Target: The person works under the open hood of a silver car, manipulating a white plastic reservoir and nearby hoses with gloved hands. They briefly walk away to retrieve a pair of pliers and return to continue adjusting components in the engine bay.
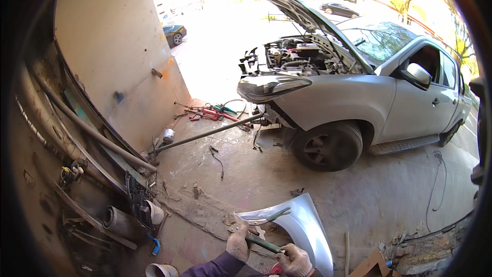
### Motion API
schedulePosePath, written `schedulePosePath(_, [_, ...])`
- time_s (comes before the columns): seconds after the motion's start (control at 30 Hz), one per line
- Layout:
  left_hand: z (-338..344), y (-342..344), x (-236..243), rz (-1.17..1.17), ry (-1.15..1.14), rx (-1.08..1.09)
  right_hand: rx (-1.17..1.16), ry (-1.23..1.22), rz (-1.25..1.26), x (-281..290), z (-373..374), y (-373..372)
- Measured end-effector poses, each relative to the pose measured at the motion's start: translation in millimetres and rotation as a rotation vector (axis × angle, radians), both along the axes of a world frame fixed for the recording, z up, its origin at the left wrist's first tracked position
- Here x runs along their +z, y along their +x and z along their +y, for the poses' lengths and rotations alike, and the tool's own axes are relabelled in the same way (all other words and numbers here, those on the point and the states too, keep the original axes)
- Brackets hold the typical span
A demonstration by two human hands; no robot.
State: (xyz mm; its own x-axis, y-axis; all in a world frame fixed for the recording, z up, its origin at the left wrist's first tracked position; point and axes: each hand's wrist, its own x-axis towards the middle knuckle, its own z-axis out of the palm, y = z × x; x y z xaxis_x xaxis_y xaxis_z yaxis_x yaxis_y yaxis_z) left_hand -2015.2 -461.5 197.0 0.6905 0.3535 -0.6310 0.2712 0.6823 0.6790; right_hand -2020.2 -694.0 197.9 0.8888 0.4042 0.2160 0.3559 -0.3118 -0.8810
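Head cam | both gloved hands, left (238, 243) & right (294, 260), clamp dark-green metal bar (264, 243) | long axis left-right, beside silver car fender panel (302, 226)

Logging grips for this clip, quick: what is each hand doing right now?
Left hand: gloved, closed around the dark green tool handle.
Right hand: gloved, closed on the same handle's near end, beside the silver fender panel.

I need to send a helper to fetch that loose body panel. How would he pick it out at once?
Start at the silver pickup with its hood raised. On the concrete floor in front of it, near the gloved hands, lies a detached silver fender. It is the only curved, painted sheet-metal panel; everything else nearby is pipes, rods and scrap.
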Motion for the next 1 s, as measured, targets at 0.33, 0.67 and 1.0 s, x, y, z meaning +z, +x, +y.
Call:
schedulePosePath(0.33, [196, -15, -12, -0.007, 0.173, 0.079, 0.219, 0.196, 1.090, -29, 191, 41])
schedulePosePath(0.67, [425, -2, 11, -0.049, 0.081, 0.252, 0.418, -0.070, 0.840, 10, 428, 94])
schedulePosePath(1.0, [556, 41, -18, -0.099, 0.411, 0.361, 0.551, -0.269, -0.394, 28, 615, 200])
